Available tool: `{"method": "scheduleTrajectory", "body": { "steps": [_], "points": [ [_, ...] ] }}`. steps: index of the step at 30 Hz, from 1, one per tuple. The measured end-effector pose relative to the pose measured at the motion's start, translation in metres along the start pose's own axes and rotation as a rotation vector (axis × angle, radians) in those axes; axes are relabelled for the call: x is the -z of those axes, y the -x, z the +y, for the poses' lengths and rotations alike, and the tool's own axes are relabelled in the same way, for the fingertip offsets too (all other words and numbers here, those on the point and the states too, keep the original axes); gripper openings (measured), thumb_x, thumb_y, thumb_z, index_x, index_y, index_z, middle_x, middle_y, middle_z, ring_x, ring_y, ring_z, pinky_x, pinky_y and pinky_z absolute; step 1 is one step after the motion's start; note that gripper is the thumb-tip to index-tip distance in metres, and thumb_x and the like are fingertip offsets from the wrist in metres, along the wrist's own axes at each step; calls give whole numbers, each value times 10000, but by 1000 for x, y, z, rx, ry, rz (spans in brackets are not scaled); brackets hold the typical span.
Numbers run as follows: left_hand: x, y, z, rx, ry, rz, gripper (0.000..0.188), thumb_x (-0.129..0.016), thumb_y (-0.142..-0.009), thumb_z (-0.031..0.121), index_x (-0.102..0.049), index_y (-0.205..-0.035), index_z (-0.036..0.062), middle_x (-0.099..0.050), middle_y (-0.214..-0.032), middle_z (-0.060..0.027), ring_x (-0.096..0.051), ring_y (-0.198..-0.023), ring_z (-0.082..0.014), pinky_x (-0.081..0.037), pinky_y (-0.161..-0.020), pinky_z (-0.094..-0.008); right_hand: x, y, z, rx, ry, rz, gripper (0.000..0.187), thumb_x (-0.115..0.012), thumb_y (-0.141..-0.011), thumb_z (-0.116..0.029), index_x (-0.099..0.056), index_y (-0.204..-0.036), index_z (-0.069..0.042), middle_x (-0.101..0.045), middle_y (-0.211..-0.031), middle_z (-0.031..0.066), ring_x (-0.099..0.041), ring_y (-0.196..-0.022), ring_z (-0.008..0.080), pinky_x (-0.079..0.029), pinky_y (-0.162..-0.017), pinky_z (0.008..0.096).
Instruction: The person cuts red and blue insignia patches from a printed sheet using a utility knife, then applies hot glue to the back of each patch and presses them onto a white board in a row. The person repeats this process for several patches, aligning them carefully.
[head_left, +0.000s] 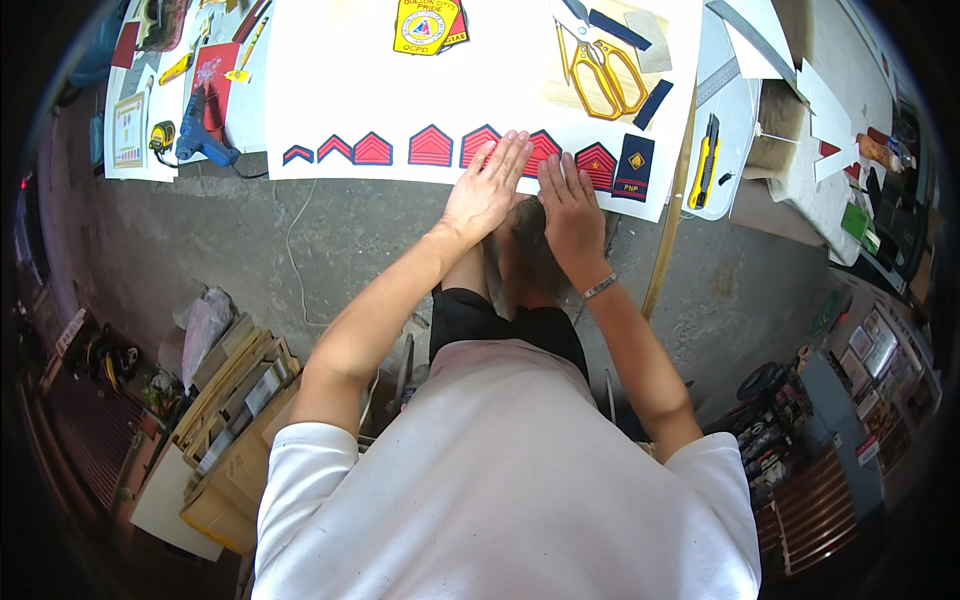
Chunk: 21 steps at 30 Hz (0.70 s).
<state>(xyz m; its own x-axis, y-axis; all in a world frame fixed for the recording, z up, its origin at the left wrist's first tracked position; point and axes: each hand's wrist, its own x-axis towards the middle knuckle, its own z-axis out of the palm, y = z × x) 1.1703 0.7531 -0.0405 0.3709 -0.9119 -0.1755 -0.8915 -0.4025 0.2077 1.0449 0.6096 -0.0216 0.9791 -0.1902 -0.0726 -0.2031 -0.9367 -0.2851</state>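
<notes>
A row of red chevron patches with dark blue edges lies along the near edge of a white board (350,95). My left hand (487,190) rests flat, fingers stretched out, partly covering one red patch (471,150). Beside it my right hand (575,215) has its fingers extended over the board's edge, touching or just below another red patch (541,147). Neither hand visibly grips anything. Right of my fingers are a starred red patch (597,168) and a dark blue rectangular patch (633,178). Another red patch (431,146) lies left of my hands.
Gold-handled scissors (607,80) lie at the far right near dark fabric strips. A yellow cutter (705,165) sits on a clear tray. At the left are a blue glue gun (205,135), a tape measure (162,136) and a yellow emblem patch (420,30) towards the middle back.
</notes>
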Motion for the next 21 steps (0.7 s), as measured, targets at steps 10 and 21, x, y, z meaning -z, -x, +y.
{"method": "scheduleTrajectory", "body": {
  "steps": [10, 21],
  "points": [
    [18, 3, -2, 8, 208, 5, 830, -641, -941, 403, -295, -1588, 15, -272, -1675, -139, -223, -1564, -272, -201, -1261, -448, 21, -3, -11, -59, -38, -50, 446, -574, -1001, -232, -581, -1404, -40, -569, -1470, 145, -460, -1432, 342, -319, -1211, 462],
    [5, 55, 21, 1235, 2030, 304, 383, -566, -1062, 392, -614, -1236, 55, -708, -1157, -90, -681, -1000, -213, -523, -951, -392, -18, -130, -29, -188, -42, 168, 770, -542, -1006, -467, -292, -1599, -44, -255, -1640, 281, -242, -1524, 448, -257, -1205, 575]
  ]
}}
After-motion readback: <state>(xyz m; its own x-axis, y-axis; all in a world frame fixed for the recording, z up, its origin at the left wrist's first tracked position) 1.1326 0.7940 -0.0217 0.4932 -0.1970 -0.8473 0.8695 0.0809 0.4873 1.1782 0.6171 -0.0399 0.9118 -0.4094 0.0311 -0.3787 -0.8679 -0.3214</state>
